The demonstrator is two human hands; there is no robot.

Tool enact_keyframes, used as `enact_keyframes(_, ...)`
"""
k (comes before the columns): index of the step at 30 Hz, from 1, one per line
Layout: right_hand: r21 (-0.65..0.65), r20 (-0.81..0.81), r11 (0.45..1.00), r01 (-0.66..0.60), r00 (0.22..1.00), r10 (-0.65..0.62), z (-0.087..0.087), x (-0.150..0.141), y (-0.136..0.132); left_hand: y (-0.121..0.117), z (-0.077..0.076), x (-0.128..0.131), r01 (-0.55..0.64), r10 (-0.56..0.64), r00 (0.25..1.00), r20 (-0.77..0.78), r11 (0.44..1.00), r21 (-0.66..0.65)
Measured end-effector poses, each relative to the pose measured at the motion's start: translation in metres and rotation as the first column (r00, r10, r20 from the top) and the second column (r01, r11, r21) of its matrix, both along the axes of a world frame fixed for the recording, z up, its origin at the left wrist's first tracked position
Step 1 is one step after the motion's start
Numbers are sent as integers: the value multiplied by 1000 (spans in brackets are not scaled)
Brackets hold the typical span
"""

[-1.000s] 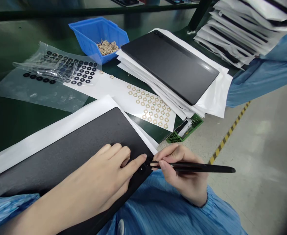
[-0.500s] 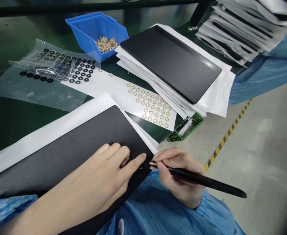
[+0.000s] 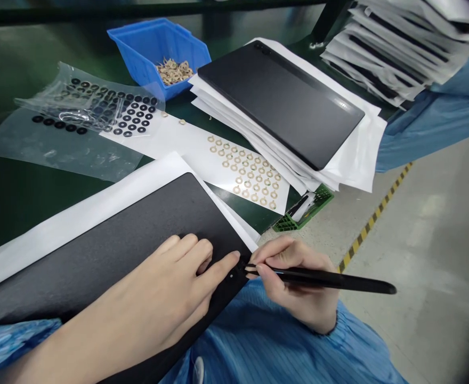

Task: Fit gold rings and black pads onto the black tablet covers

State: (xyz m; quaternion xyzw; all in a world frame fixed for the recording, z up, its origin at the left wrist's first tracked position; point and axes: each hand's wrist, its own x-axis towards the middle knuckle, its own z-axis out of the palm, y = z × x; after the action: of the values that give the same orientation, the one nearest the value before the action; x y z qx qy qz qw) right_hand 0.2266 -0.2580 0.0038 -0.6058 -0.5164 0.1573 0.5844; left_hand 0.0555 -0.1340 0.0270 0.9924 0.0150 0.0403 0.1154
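Head view: blue clothing [image 3: 286, 341] lowest, near tablet [image 3: 138, 229] slanting across lower left, dark face up, its right end by the hands. Left hand [image 3: 174, 290] laid across it, index stretched to that end, tip just beside a small white dot [image 3: 231, 276]; other fingers curled, thumb and palm side hidden, so can't tell if they have hold of anything. Right hand [image 3: 302, 301] has its fingers closed on black tweezers [image 3: 358, 282], pinched near the front; handle sticks out right past the hand, slim ends point left at the tablet's end. Tip contact and anything between the tips: too small to tell. White sheet [image 3: 98, 208] under near tablet, showing along its far edge. Beyond, on the dark green counter [image 3: 18, 197]: white strip [image 3: 170, 140] with rows of gold rings [image 3: 247, 184]; clear film [image 3: 98, 157] with black rings [image 3: 130, 120] overlaps its left end. Green crate [image 3: 322, 194] below counter edge, pieces inside. Floor [image 3: 418, 256] at right, yellow-black tape [image 3: 372, 217] across it. Far tablet [image 3: 282, 106] sits dark side up on stacked white sheets [image 3: 362, 165]. Behind: blue bin [image 3: 138, 53] with tan bits [image 3: 174, 71] inside; white-wrapped stack [image 3: 386, 58] upper right, blue cloth [image 3: 438, 125] next to it.
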Motion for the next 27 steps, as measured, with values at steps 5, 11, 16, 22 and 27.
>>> enact_keyframes(5,42,57,997,68,996,-70,-4,-6,-1,0,2,-1,3,-3,1000,1,1000,6)
enact_keyframes(11,71,32,983,169,985,-172,-14,-14,-5,1,4,2,1,-1,1000,-8,1000,-1)
enact_keyframes(16,63,-26,974,218,976,-216,-14,-17,-5,1,3,2,4,-4,1000,-28,1000,7)
enact_keyframes(22,31,-234,998,48,971,-40,-6,-3,-7,1,4,1,7,-7,1000,-28,1000,-9)
enact_keyframes(27,26,-87,999,-36,995,38,-3,7,-10,1,4,2,11,-11,1000,-18,1000,-16)
